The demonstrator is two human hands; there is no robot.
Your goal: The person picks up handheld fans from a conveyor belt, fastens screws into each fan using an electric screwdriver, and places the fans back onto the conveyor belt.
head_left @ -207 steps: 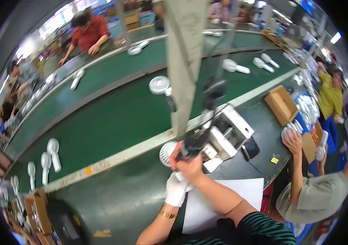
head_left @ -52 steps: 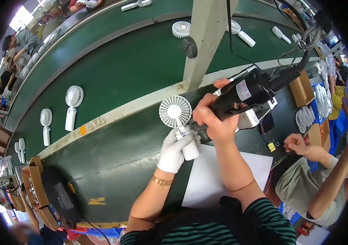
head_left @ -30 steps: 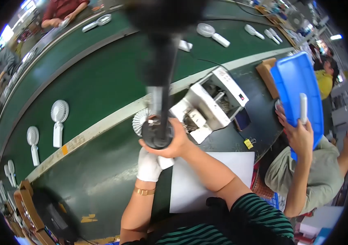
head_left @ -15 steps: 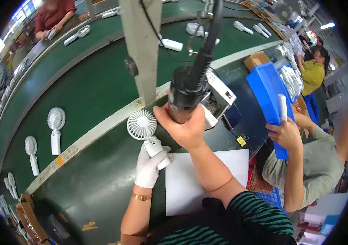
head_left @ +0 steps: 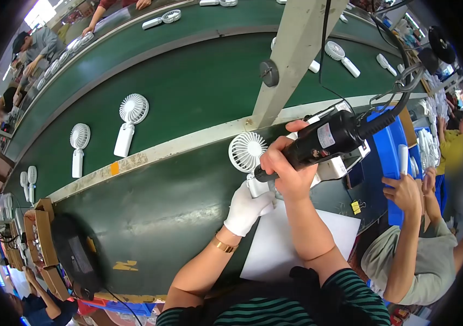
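My left hand (head_left: 246,206), in a white glove, is closed around the handle of a white handheld fan (head_left: 246,151). The fan's round grille points away from me, toward the conveyor edge. In my bare right hand (head_left: 291,168) is a black electric screwdriver (head_left: 324,140), held tilted with its cord running up to the right. Its tip meets the fan near the joint between head and handle; the exact contact is hidden. Below both hands lies a white sheet (head_left: 329,223) on the dark green table (head_left: 155,217).
Beyond a pale rail, a green conveyor (head_left: 188,92) carries several white fans (head_left: 133,110). A metal post (head_left: 291,60) stands ahead. To the right are a blue bin (head_left: 388,146), a yellow binder clip (head_left: 357,207) and a co-worker's hand (head_left: 405,193). A black mesh object (head_left: 74,255) lies left.
My right hand has tipped the screwdriver from upright to slanted and brought its tip to the fan. The view has shifted, so the scene sits differently in frame.
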